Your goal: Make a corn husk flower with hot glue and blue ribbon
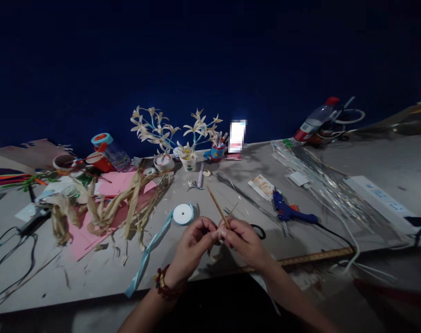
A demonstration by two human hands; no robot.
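Observation:
My left hand [196, 240] and my right hand [243, 238] meet above the table's front edge, fingertips pinched together. A slim tan stick [215, 203] slants up and away from between my right thumb and fingers. Both hands pinch a small pale piece, perhaps dried husk, mostly hidden by the fingers. Left of my hands lies a white spool [183, 214] with light blue ribbon [150, 252] trailing from it. Black-handled scissors [259, 231] are partly covered by my right hand. Further right rests a blue glue gun [287, 209].
Dried husk strips [106, 208] cover pink paper [82, 238] at left. Potted husk flowers [188, 159] stand at the back beside a pen cup [218, 150] and a lit phone [237, 135]. Thin wires [245, 192], a power strip [380, 199] and a wooden ruler [314, 255] lie rightward.

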